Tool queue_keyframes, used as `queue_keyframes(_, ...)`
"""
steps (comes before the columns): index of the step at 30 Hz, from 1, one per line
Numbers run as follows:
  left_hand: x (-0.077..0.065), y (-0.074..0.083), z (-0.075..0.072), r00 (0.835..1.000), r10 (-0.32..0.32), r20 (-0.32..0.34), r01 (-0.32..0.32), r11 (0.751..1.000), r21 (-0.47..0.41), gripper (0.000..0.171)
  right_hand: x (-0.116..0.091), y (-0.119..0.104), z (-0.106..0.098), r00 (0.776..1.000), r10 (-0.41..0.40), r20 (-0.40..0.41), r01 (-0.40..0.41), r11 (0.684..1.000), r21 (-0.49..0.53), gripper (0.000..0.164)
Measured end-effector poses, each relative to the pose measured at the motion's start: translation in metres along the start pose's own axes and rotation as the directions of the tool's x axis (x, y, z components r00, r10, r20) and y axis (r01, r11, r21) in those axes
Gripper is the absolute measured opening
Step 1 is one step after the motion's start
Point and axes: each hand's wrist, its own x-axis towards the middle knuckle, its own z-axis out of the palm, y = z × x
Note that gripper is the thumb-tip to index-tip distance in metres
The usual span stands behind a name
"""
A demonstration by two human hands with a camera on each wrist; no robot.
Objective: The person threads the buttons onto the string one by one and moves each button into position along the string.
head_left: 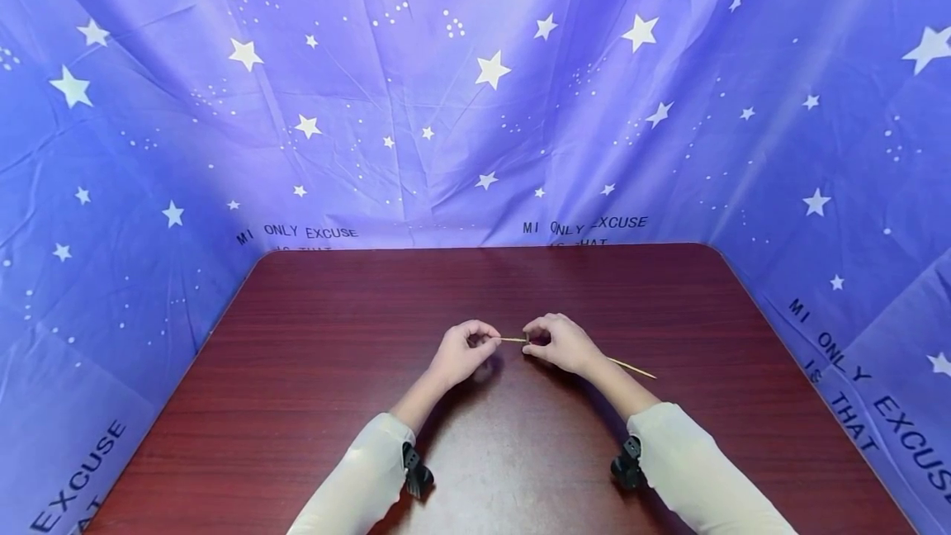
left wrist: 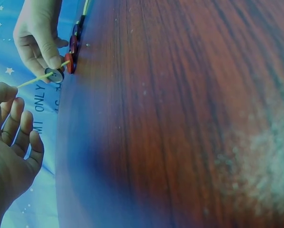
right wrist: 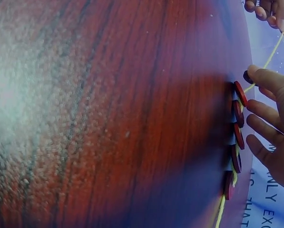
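My left hand (head_left: 462,353) pinches one end of a yellow string (left wrist: 33,81) between thumb and fingertips. The string runs taut to a dark round button (left wrist: 54,75), which my right hand (head_left: 566,343) pinches by its edge. In the left wrist view the string passes through that button. Behind it, several red and dark buttons (right wrist: 239,136) sit threaded in a row along the string in the right wrist view, by the right hand's loose fingers. In the head view the right hand hides most of this row, and the string's tail (head_left: 631,367) shows past the right wrist.
Under both hands is a dark red wood-grain table (head_left: 334,312). A blue-purple cloth (head_left: 416,64) with white stars and black lettering hangs behind the table and along both sides. Each sleeve carries a black wrist camera (head_left: 418,473).
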Motion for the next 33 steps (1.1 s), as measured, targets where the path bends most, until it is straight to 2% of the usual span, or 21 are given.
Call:
queue_keyframes(7,0.0,0.001,0.0,1.0,-0.009,0.026,0.009,1.0,-0.012,0.009,0.0,-0.002,-0.001,1.0,-0.029,0.01,0.03,0.989,-0.142,0.026)
queue_keyframes(22,0.002,-0.002,-0.001,0.997,-0.055,0.05,0.056,0.998,-0.018,0.009,-0.003,0.004,-0.003,0.999,-0.018,0.043,0.028,0.966,-0.256,0.026)
queue_keyframes(24,0.003,-0.007,0.001,0.997,-0.069,0.044,0.069,0.997,-0.016,0.008,-0.003,0.004,-0.004,0.999,-0.018,0.049,0.03,0.967,-0.253,0.026)
queue_keyframes(30,0.012,-0.04,0.008,0.997,-0.076,0.034,0.077,0.996,-0.034,0.006,-0.001,0.002,-0.004,0.998,0.008,0.069,0.009,0.971,-0.238,0.026)
queue_keyframes(33,0.013,-0.042,0.008,0.996,-0.081,0.045,0.083,0.996,-0.034,0.006,-0.001,0.001,-0.004,0.997,0.021,0.08,-0.001,0.973,-0.232,0.027)
